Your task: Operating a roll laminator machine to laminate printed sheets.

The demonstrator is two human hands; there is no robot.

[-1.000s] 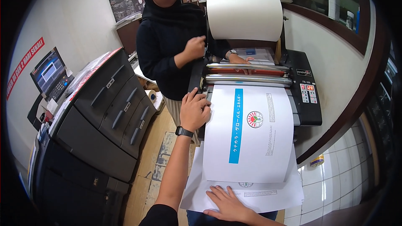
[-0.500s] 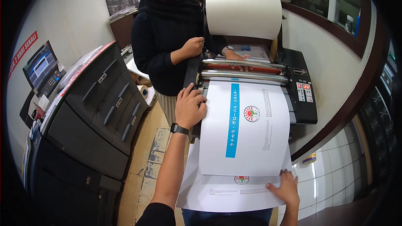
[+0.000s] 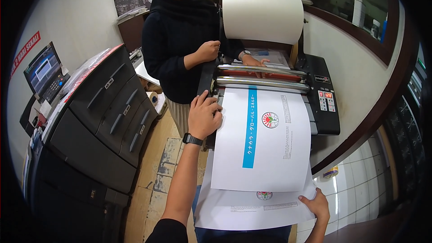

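A printed white sheet, with a blue band and a round red-and-green emblem, runs from under the metal rollers of a black laminating machine. Below its near edge lies a second printed sheet, partly covered by the first. My right hand pinches the second sheet's right edge, thumb on top and the other fingers mostly behind the paper. My left hand, a black watch on its wrist, rests with fingers spread on the machine's left side, beside the first sheet.
A wide film roll sits above the rollers. Behind the machine's left side stands another person, one hand reaching behind the rollers. At left is a large grey printer with drawers. A wooden-edged partition borders the right.
My right hand has moved slightly right and down, shifting the second sheet rightward. The first sheet's near edge has swung a little left. My left hand stays put.
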